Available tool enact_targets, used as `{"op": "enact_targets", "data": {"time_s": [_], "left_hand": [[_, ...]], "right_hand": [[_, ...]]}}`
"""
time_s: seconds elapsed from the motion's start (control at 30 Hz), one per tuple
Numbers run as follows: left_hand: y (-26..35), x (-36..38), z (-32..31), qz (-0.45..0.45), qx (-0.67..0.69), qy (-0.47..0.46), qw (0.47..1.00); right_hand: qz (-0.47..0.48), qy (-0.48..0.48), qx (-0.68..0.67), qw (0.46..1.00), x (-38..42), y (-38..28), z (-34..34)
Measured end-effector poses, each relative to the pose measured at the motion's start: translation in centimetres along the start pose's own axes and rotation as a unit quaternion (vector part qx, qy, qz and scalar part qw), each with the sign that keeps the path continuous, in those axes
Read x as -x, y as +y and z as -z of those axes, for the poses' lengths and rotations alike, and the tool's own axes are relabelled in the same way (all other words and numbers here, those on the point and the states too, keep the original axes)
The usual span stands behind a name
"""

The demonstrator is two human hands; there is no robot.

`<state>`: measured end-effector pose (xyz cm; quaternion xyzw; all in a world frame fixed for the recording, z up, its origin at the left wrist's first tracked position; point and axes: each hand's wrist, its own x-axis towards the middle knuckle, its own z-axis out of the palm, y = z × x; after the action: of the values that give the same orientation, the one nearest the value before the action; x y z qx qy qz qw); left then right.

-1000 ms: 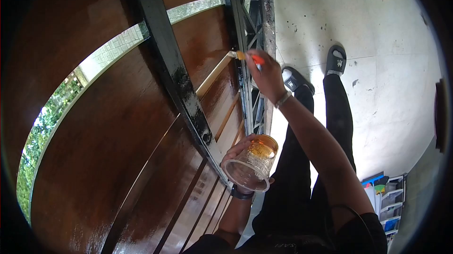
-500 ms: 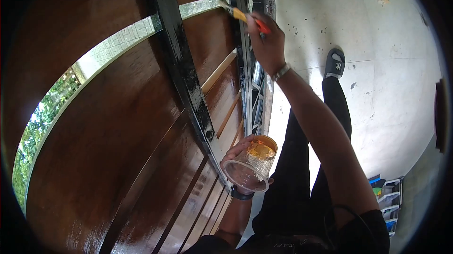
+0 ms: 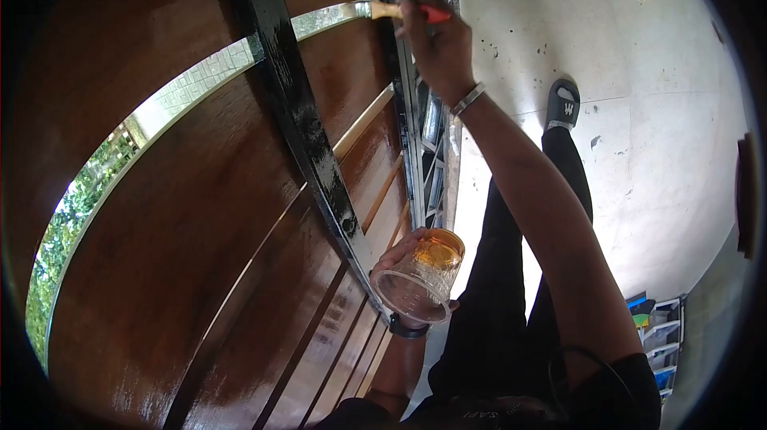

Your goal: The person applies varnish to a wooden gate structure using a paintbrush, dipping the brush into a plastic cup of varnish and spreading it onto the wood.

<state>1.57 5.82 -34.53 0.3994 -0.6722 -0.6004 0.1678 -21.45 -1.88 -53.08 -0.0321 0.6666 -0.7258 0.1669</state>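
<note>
Basically, R hand (image 3: 439, 45) grasping brush (image 3: 386, 10) by its red-ended handle, bristles pointing L at the bright gap (image 3: 323, 21) btwn brown boards (image 3: 192, 190); can't tell if they touch an edge; L hand (image 3: 395, 253), lower down, gripping clear plastic cup (image 3: 417, 280) w/ amber liquid (image 3: 438, 250), cup tilted, mouth twd the wearer; black post (image 3: 302, 110) crosses boards, L of cup; sandal (image 3: 563, 103) on pale floor (image 3: 639, 142), R side.

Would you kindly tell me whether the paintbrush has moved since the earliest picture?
Yes: the paintbrush has moved up the picture, from the end of the pale board edge to the bright curved gap above it.
</note>
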Motion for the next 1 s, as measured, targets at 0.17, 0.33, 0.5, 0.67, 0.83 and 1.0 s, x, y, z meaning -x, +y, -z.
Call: {"op": "enact_targets", "data": {"time_s": [0.17,0.33,0.5,0.67,0.83,1.0], "left_hand": [[0.3,0.6,0.5,0.031,0.021,-0.011,0.999],[0.0,0.9,1.8,0.007,-0.056,-0.084,0.995],[0.6,0.7,1.5,-0.013,-0.061,-0.071,0.995],[0.9,0.7,0.9,0.011,-0.051,-0.071,0.996],[0.9,1.0,1.0,0.005,-0.078,-0.099,0.992],[0.4,1.4,1.2,-0.007,-0.067,-0.076,0.995]], "right_hand": [[0.043,0.043,0.119,0.991,3.0,2.9,1.5],[0.104,-0.044,0.129,0.985,1.1,0.9,2.2],[0.017,-0.175,-0.082,0.981,-1.4,-3.9,3.0],[-0.083,-0.142,-0.225,0.960,-2.2,-5.3,3.5],[-0.113,-0.073,-0.076,0.988,-2.0,2.3,3.9],[-0.010,-0.017,0.021,1.000,2.3,3.7,3.0]]}}
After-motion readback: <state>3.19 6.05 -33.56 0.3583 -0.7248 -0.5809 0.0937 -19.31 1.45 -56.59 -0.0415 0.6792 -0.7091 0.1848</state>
